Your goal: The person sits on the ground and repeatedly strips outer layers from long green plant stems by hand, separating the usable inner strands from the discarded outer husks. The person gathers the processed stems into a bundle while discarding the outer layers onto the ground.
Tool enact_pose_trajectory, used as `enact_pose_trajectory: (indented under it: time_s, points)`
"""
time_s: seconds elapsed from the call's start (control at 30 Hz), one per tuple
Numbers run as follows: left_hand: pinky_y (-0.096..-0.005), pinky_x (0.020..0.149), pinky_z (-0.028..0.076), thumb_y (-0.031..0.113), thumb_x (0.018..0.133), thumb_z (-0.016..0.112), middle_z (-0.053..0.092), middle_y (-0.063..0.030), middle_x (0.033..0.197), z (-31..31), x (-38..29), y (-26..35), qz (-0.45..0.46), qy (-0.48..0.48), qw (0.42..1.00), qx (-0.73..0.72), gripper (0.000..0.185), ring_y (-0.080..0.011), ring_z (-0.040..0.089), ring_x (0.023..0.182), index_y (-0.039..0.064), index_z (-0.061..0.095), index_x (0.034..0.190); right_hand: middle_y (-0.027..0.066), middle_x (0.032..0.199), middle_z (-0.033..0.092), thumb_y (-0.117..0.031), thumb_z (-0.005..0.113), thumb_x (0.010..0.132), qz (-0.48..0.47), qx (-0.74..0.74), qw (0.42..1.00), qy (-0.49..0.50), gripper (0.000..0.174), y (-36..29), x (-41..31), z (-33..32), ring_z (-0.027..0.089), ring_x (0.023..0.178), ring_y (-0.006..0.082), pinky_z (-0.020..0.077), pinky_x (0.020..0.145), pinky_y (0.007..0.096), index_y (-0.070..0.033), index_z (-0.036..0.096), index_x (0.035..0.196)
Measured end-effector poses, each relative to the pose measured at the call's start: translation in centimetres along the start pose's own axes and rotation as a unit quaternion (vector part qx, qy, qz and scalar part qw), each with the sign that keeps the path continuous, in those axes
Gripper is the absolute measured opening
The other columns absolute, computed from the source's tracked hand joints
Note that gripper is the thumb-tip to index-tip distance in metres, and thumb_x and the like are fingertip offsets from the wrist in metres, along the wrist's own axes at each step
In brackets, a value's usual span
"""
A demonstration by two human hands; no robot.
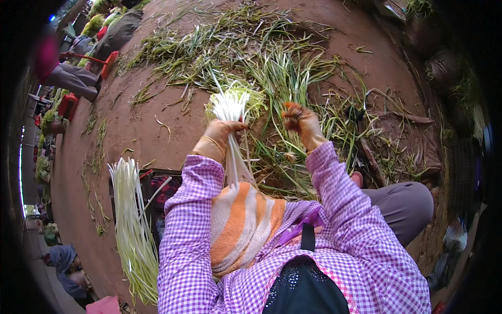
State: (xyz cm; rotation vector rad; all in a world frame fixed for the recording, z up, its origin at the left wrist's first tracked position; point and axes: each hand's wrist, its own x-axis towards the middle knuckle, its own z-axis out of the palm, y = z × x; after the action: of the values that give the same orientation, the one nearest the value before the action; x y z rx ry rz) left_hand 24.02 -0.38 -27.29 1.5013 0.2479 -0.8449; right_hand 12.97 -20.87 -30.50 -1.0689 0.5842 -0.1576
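My left hand (217, 135) grips a bunch of long white stalks (231, 104) that look like blanched garlic chives. Their pale yellow-green leaves fan out beyond the hand, and the white ends hang towards the striped orange-and-white towel (243, 227) on my lap. To the right, apart from the bunch, is my right hand (302, 121) with its fingers curled. Its orange-tipped fingers are blurred, so whether they pinch a strand is unclear. Below it spreads a heap of green leafy stalks (286, 78). A larger bundle of clean pale stalks (135, 235) lies beside my left arm.
Leaf trimmings (235, 39) litter the brown floor (149, 114) ahead. A dark crate (157, 188) stands by my left elbow. At far left, a person (74, 76) is near a red-orange dustpan-like tool (110, 64). Dark sacks (443, 64) line the right side.
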Motion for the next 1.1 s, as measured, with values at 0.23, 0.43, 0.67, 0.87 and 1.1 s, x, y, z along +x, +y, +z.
enact_pose_trajectory:
  time_s: [0.23,0.43,0.67,0.87,1.1]
  points:
    - [-0.0270,0.044,0.047,0.000,0.075,0.069,0.065,-0.0117,0.069,0.0,0.3,0.5,0.020,-0.062,0.996,0.059,0.011,-0.0139,0.056,0.049,-0.007,0.068,0.083,0.0074,0.108,0.068,-0.028,0.062,0.091,0.159,-0.032,0.894,-0.417,0.037,6.1,-1.8,0.7,0.063,0.068,0.0094,0.0495,0.052,0.0239,-0.007,0.057,0.121]
    - [-0.0290,0.044,0.050,-0.001,0.074,0.071,0.068,-0.0126,0.073,-1.5,-0.2,1.7,0.027,-0.107,0.994,-0.013,0.012,-0.0166,0.060,0.050,-0.006,0.066,0.083,0.0119,0.107,0.067,-0.027,0.062,0.091,0.275,0.078,0.871,-0.399,0.037,6.8,-3.0,0.6,0.068,0.089,0.0238,0.0540,0.064,0.0297,0.002,0.057,0.114]
    - [-0.0294,0.047,0.052,0.010,0.078,0.074,0.070,-0.0126,0.080,-0.2,-0.8,0.7,0.056,-0.115,0.988,-0.089,0.020,-0.0165,0.063,0.058,-0.005,0.069,0.090,0.0076,0.088,0.068,-0.022,0.058,0.094,0.166,-0.050,0.944,-0.281,0.027,3.2,-3.1,3.6,0.065,0.068,0.0141,0.0520,0.058,0.0256,0.002,0.062,0.106]
    - [-0.0363,0.054,0.057,-0.010,0.068,0.074,0.066,-0.0150,0.078,-1.6,2.9,-0.8,0.103,-0.063,0.989,-0.089,0.046,-0.0261,0.068,0.066,-0.001,0.059,0.111,0.0082,0.080,0.067,-0.020,0.051,0.097,0.132,-0.298,0.871,-0.367,0.024,5.0,-5.2,1.0,0.062,0.063,0.0146,0.0485,0.054,0.0265,-0.001,0.065,0.105]
    - [-0.0282,0.048,0.052,0.005,0.084,0.061,0.065,-0.0103,0.076,-4.8,2.4,1.4,0.014,-0.067,0.985,-0.159,0.014,-0.0174,0.059,0.053,0.001,0.063,0.097,0.0165,0.103,0.069,-0.016,0.065,0.078,0.189,-0.723,0.562,-0.354,0.027,9.0,-6.0,-6.2,0.066,0.093,0.0259,0.0516,0.081,0.0370,-0.008,0.071,0.103]
